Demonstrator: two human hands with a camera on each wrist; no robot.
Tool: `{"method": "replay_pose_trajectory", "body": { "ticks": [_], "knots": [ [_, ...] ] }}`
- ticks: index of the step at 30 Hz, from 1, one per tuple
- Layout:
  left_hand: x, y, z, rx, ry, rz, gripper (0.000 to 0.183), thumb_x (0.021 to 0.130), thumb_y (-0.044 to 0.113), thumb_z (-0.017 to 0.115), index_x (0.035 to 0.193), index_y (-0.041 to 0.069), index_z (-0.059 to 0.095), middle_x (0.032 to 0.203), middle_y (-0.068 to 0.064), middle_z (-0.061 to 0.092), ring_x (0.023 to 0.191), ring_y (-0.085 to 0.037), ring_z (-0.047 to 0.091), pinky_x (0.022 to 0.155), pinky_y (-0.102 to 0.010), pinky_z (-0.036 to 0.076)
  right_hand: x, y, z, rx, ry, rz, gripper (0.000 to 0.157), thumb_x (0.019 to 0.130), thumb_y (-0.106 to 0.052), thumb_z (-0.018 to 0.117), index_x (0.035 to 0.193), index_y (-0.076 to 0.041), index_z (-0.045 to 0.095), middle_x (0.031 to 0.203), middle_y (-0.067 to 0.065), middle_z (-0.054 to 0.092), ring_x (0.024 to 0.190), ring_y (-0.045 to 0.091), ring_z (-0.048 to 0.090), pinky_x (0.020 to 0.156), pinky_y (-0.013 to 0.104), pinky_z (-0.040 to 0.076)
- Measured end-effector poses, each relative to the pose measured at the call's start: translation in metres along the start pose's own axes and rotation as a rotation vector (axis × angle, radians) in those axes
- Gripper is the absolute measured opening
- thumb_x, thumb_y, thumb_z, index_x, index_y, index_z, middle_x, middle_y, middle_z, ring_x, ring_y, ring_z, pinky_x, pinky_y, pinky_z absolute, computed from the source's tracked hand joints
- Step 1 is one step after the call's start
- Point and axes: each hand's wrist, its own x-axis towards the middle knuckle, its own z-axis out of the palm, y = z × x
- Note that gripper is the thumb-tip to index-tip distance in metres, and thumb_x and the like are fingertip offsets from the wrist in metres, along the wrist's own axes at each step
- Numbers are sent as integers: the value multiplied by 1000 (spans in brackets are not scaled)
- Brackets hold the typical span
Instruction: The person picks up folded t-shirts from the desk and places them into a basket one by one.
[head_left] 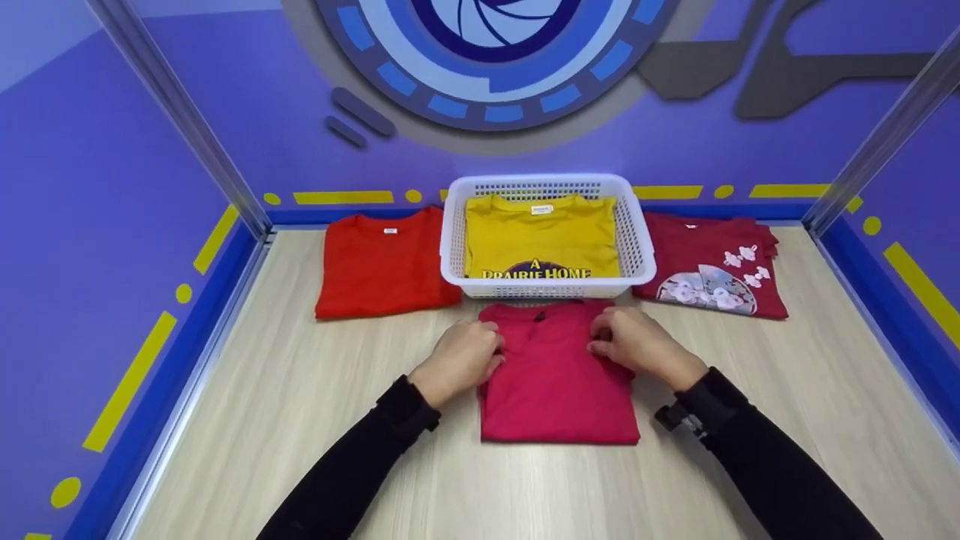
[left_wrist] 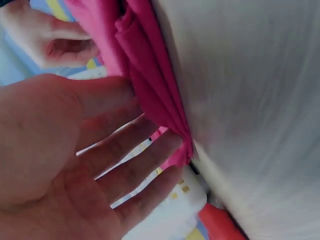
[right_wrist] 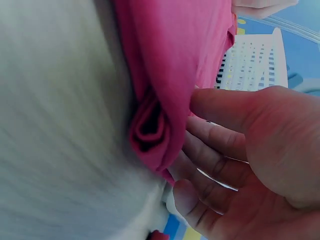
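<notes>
A folded crimson T-shirt (head_left: 555, 397) lies on the table with its collar toward the basket. At its left edge, near the collar, my left hand (head_left: 463, 354) pinches the cloth between thumb and fingers. My right hand (head_left: 637, 345) pinches the opposite edge at about the same height. In the left wrist view, the left thumb lies over the layered edge of the shirt (left_wrist: 150, 65), with the other fingers spread along it. The right wrist view shows the right thumb and fingers at a rolled fold of the shirt (right_wrist: 170, 65).
Just beyond the shirt stands a white plastic basket (head_left: 547, 288) holding a folded yellow T-shirt (head_left: 540, 236). A folded orange-red T-shirt (head_left: 382, 266) lies left of it, and a dark red T-shirt (head_left: 705, 259) with a floral print lies to the right. Purple-blue panels (head_left: 225, 90) wall the table in.
</notes>
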Motion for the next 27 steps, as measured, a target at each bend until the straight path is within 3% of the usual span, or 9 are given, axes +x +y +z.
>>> {"method": "replay_pose_trajectory", "body": {
  "ticks": [3,6,9,13,17,23,27],
  "knots": [
    [2,-7,-4,-101,30,-41,11,102,21,79,102,13,86,96,-5,81,93,-26,77,84,-42,62,-3,8,-10,46,101,71,11,97,-16,85,101,-6,85,94,9,79,86,23,68,80,41,56],
    [7,-18,-5,-132,127,-125,11,102,17,77,104,10,86,96,-7,81,93,-29,78,83,-45,63,-5,13,-19,34,217,125,15,99,-13,81,108,-1,84,102,18,81,90,31,74,84,50,59],
    [12,-28,-4,-129,201,-224,11,102,16,77,102,8,84,94,-10,81,92,-32,78,81,-48,63,-5,16,-22,7,242,158,26,101,-15,77,120,3,82,114,25,80,97,38,75,89,57,58],
    [19,-33,4,-148,147,-288,13,103,18,77,99,6,80,91,-13,78,92,-34,78,78,-49,63,-4,17,-15,14,183,200,37,103,-19,75,133,4,77,125,28,77,107,42,73,97,60,56],
    [22,-31,11,-157,78,-287,17,103,21,77,105,4,77,98,-16,77,97,-38,77,81,-51,64,-1,17,-4,-13,172,194,39,104,-19,74,135,5,75,126,27,77,116,45,71,103,62,56],
    [26,-28,15,-163,64,-271,18,103,17,76,113,1,76,106,-18,77,104,-39,76,89,-51,64,7,15,8,-65,202,145,37,97,-16,82,128,5,77,111,23,75,99,42,72,92,59,59],
    [28,-27,13,-162,18,-248,25,105,15,73,123,-1,75,116,-20,76,112,-39,74,98,-50,62,11,12,12,-58,215,128,36,96,-11,80,127,7,76,121,27,73,105,46,72,96,61,58]
  ]
}}
